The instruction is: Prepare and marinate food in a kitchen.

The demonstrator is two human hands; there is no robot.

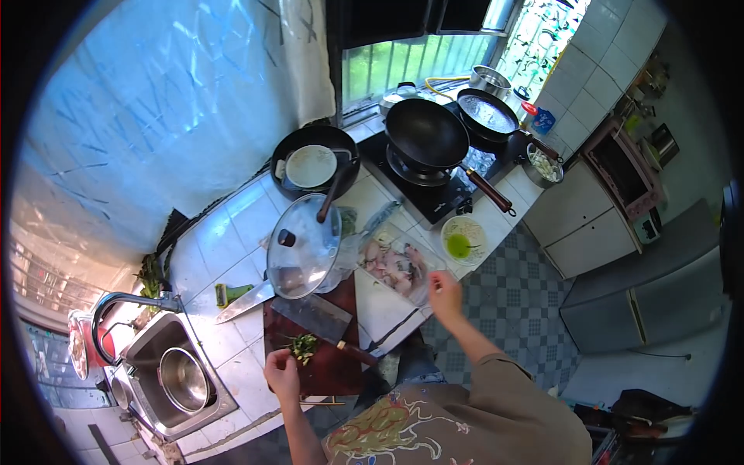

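My left hand (281, 372) hovers at the left edge of a dark red cutting board (331, 378), beside a small heap of chopped greens (303, 348); its fingers are curled, and whether they pinch anything is unclear. A cleaver (314, 317) with a wooden handle lies across the board. Near the right rim of a clear tray (427, 296) of raw meat or fish pieces (395, 264) is my right hand (444, 290), fingers bent; its fingertips are too small to read. Behind the tray stands a bowl (463, 240) with green liquid. A glass lid (304, 247) rests beyond the board.
A wok (427, 133) and a frying pan (487, 114) sit on the black cooktop (427, 203). Left of the board lies a knife (247, 301). The sink (168, 378) holds a metal bowl (184, 379). A black pan (315, 163) holds a plate (311, 166).
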